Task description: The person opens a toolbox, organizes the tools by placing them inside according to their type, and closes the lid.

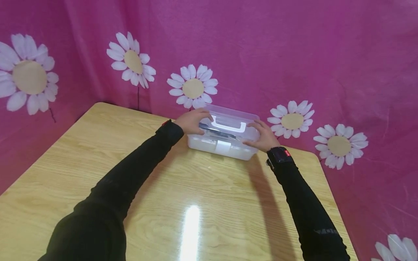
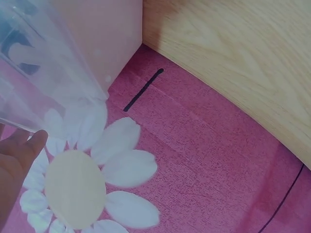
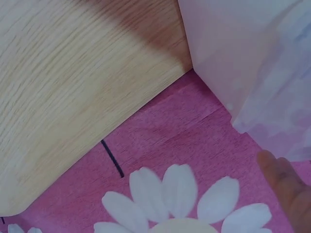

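Note:
A clear plastic storage box (image 1: pixel 222 151) with a whitish base stands at the far side of the table. On its see-through lid (image 1: pixel 233 113) is a white carrying handle (image 1: pixel 228 127), and a white latch (image 1: pixel 223 147) sits at the front. Dark, slender items (image 1: pixel 217 132) show through the plastic. My left hand (image 1: pixel 191 121) grips the lid's left end, thumb toward the front and fingers over the top. At the opposite end my right hand (image 1: pixel 262 137) holds the lid likewise. Both wrist views show fingertips (image 2: pixel 36 141) (image 3: pixel 269 162) right at the lid's edge.
The wood-grain table (image 1: pixel 209 192) reaches back to a pink curtain (image 1: pixel 248 47) printed with white daisies. The box stands close to the table's back edge (image 3: pixel 141 109), near the curtain. Light glares off the tabletop at the front.

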The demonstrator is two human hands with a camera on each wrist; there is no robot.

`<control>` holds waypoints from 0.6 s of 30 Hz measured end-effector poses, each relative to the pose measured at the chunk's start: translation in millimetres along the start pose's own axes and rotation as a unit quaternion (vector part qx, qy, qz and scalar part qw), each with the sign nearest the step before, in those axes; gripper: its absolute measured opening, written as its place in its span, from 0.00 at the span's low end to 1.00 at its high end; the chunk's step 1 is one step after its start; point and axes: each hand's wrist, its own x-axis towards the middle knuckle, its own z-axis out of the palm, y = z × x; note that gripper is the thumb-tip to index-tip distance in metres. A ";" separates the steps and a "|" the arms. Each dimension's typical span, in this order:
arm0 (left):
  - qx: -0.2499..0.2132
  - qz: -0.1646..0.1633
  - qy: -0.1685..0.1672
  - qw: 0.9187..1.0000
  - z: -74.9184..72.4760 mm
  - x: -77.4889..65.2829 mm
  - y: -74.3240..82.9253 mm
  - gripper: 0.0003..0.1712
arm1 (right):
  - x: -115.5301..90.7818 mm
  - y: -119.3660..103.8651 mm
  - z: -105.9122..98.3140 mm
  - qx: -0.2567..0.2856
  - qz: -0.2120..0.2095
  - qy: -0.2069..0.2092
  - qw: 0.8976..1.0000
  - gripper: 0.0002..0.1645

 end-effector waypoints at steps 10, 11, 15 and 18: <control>-0.006 0.008 0.008 1.000 -0.5 4.1 -1.3 0.27 | 3.7 1.2 -1.5 0.006 0.016 -0.009 1.000 0.40; -0.003 0.010 0.013 1.000 1.1 2.8 -1.7 0.28 | 2.6 0.5 -0.4 0.009 0.018 -0.010 1.000 0.42; 0.021 0.013 0.070 0.997 11.2 -6.7 -3.7 0.34 | -6.4 -3.7 6.6 0.046 0.037 0.017 0.998 0.49; 0.048 -0.009 0.132 0.990 21.5 -21.2 -4.5 0.39 | -19.2 -6.1 16.1 0.095 0.047 0.076 0.991 0.52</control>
